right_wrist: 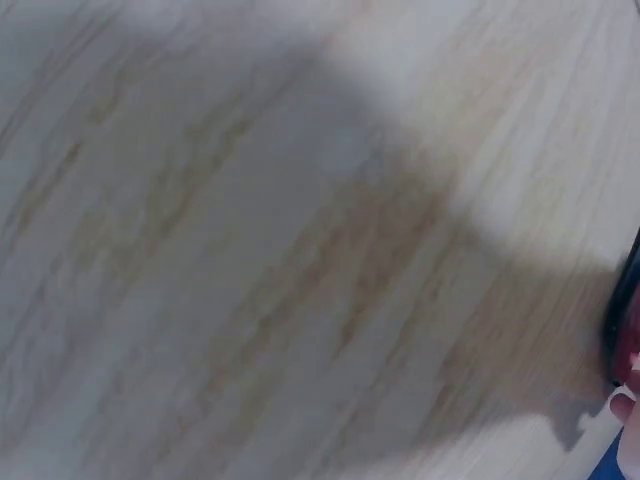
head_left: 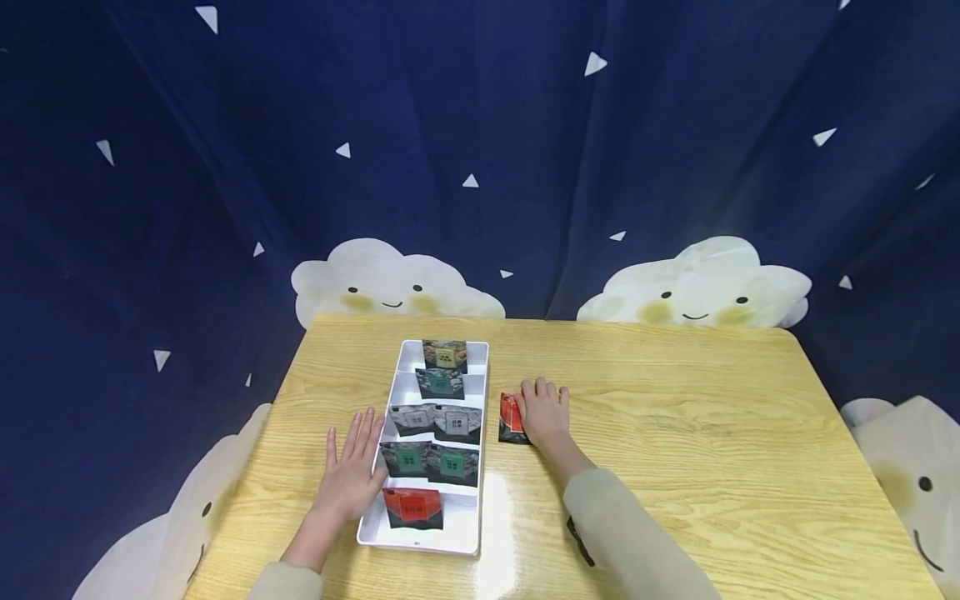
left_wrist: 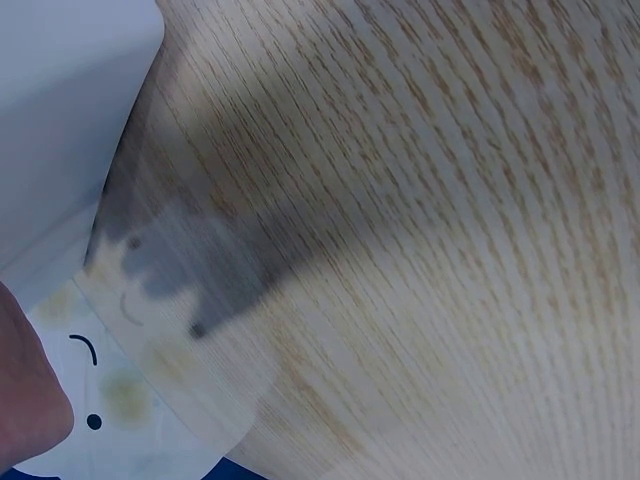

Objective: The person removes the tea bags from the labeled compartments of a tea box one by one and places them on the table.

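Note:
A white compartment tray [head_left: 457, 537] lies on the wooden table, holding several upright packets. My left hand [head_left: 351, 479] rests against its left side with fingers stretched out; in the left wrist view the tray's wall [left_wrist: 70, 110] shows beside part of that hand [left_wrist: 30, 390]. In the front compartment leans a red and black packet [head_left: 412, 508]. Right of the tray, my right hand [head_left: 545, 414] holds another red and black packet [head_left: 512, 421] by its right side. Its edge [right_wrist: 628, 320] and a fingertip [right_wrist: 622, 406] show in the right wrist view; the hand hides the rest.
Behind the red packet in the tray stand green packets [head_left: 452, 462], grey packets [head_left: 457, 423], a teal packet [head_left: 440, 383] and a brown-yellow packet [head_left: 445, 356]. A small dark item [head_left: 580, 542] lies partly under the right sleeve [head_left: 630, 533]. A blue curtain [head_left: 525, 125] hangs behind the table.

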Available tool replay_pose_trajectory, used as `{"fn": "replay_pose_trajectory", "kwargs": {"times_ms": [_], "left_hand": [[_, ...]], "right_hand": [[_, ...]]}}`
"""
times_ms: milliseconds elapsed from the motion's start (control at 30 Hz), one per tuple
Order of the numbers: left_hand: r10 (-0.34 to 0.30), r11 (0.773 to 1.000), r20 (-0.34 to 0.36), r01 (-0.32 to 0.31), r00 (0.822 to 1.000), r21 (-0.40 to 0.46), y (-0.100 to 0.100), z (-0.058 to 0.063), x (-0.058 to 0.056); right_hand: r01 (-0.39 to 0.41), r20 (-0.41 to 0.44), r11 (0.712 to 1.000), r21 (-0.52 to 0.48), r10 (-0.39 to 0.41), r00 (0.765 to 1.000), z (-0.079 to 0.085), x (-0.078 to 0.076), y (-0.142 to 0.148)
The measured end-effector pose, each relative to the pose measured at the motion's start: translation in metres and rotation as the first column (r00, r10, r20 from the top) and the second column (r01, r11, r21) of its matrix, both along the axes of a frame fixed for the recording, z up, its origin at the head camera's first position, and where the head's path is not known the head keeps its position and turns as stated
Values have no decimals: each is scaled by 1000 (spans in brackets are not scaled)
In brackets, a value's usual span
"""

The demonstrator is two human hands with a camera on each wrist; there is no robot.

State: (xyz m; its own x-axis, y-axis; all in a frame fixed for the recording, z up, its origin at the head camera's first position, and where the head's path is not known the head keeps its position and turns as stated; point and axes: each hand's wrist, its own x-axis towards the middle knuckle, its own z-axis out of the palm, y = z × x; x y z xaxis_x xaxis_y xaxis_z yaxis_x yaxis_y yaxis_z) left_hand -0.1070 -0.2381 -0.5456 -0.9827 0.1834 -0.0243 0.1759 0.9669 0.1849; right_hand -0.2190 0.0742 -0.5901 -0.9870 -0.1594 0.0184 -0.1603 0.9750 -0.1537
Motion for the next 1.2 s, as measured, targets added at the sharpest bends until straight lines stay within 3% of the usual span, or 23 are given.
{"fn": "replay_pose_trajectory", "kwargs": {"times_ms": [267, 567, 800, 933, 1200], "left_hand": [[1, 1000, 3, -1, 1000, 7, 1, 1, 0], [0, 1000, 7, 0, 1000, 27, 1, 1, 0], [-18, 1000, -43, 18, 999, 16, 1, 1, 1], [-19, 1000, -60, 21, 998, 23, 0, 0, 2], [-10, 1000, -20, 11, 1000, 10, 1, 3, 2]], "right_hand": [[-40, -182, 986, -160, 11, 983, 12, 15, -12], [-175, -368, 952, -250, 74, 927, 40, 39, -33], [-288, -397, 931, -226, 182, 900, 62, 62, -50], [-365, -420, 911, -192, 260, 869, 71, 76, -60], [-481, -415, 868, -121, 396, 819, 77, 101, -80]]}}
